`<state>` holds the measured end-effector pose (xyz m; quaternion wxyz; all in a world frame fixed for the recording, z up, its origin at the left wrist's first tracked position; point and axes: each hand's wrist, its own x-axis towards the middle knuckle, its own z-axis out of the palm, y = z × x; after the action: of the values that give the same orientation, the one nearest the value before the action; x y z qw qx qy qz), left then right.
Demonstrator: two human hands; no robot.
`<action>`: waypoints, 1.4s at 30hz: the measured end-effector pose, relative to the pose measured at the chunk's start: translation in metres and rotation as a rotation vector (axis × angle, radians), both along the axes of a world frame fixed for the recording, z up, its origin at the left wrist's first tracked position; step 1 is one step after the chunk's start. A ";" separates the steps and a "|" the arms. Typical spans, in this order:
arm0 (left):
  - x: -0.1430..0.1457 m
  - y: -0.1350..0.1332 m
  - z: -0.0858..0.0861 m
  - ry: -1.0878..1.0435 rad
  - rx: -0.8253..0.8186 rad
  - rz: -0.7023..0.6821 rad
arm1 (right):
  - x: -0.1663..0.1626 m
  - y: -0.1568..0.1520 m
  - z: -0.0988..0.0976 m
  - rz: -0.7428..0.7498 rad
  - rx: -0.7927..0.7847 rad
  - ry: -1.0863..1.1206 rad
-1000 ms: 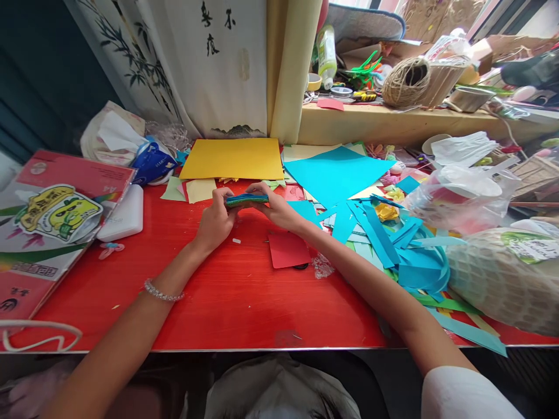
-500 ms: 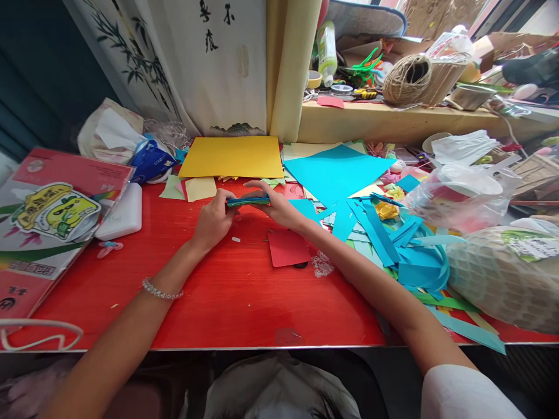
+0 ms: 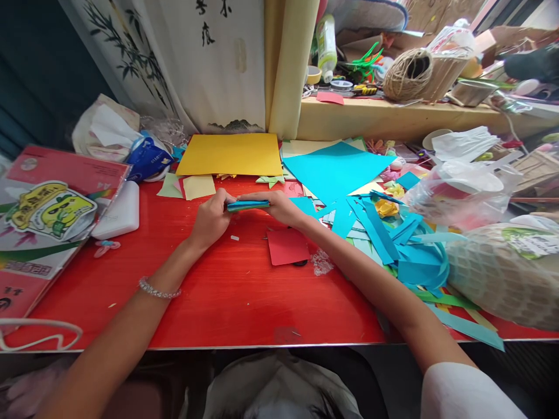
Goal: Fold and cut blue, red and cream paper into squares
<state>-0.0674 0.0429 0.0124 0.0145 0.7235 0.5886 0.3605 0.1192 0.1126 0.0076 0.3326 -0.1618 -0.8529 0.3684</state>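
Observation:
Between my two hands, a small stack of blue and green paper [image 3: 248, 205] is held nearly edge-on above the red table. My left hand [image 3: 212, 216] pinches its left end, fingers closed. My right hand [image 3: 279, 206] grips the right end, its fingers lying along the far edge and top. A red paper square [image 3: 287, 247] lies on the table below my right wrist, with a dark round thing partly hidden beneath it. Beside the square is a small pile of clear bits [image 3: 322, 263]. A little white scrap [image 3: 234, 237] lies just below the stack.
Behind my hands lie a yellow sheet [image 3: 231, 154] and a large blue sheet [image 3: 336, 169]. Blue paper strips [image 3: 375, 233] heap up on the right, near a net-wrapped bundle [image 3: 506, 276]. A paper pack [image 3: 52, 215] and white case [image 3: 117, 212] sit left. Twine [image 3: 406, 75] rests on the ledge.
My right hand's fingers have come down flatter over the stack's right end. Both hands still hold the paper in about the same place; the view has shifted slightly.

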 end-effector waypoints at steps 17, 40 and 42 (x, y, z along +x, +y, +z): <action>0.000 0.002 -0.002 -0.081 -0.033 -0.057 | 0.003 0.002 0.001 -0.002 -0.056 -0.019; 0.000 0.000 0.001 -0.055 -0.027 -0.063 | 0.004 0.002 0.003 0.025 -0.093 -0.013; 0.000 -0.001 0.005 -0.049 -0.043 -0.076 | 0.004 0.000 0.007 -0.003 -0.074 -0.035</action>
<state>-0.0673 0.0419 0.0170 0.0579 0.7359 0.5676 0.3646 0.1237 0.1125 0.0147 0.3122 -0.1818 -0.8442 0.3961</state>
